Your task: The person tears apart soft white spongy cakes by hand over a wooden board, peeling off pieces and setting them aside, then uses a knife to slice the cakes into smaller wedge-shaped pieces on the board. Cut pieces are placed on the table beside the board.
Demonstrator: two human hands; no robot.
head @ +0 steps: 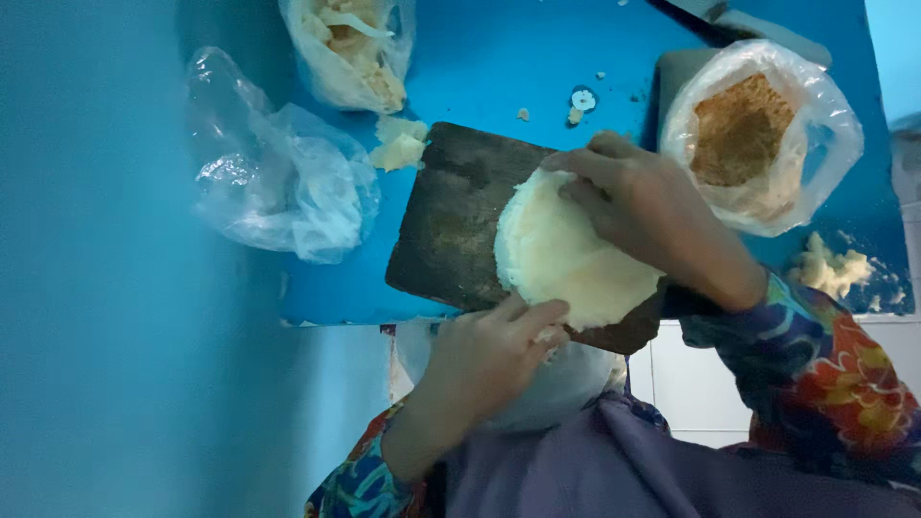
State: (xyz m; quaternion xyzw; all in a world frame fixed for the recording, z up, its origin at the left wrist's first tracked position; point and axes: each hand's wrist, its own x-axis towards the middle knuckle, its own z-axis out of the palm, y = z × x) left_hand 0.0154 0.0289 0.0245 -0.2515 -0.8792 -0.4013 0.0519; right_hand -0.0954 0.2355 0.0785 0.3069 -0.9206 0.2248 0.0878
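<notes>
Dough disc, pale cream, flattened and roughly round, lies on the dark wooden board, covering the board's end nearest the person and overhanging its near edge a little.

Left hand: at the disc's near rim, just off the board's near edge; fingers curled loosely, thumb and fingertips pinching the edge of the dough. Patterned sleeve behind it.

Right hand: laid over the far side of the disc, above the board's end; fingers spread and bent, tips pressing down on the dough's upper rim, palm partly covering it. Nothing else is gripped. Floral sleeve in red, blue and yellow runs back from the wrist.

Board: dark, worn, rectangular with rounded corners, set slantwise on a blue table.

Bag of brown crumb: clear plastic, open-mouthed, just beyond the board's end on the right hand's side.

Bag of pale lumps: clear plastic, open, well beyond the board's far corner.

Crumpled clear bag: contents cannot be made out, beside the board's far short edge.

Small dough lump: touching or just beside the board's far corner.

Loose dough scraps: on the table past the crumb bag, away from the board.

White cloth: below the board's near edge, against the person's lap.
</notes>
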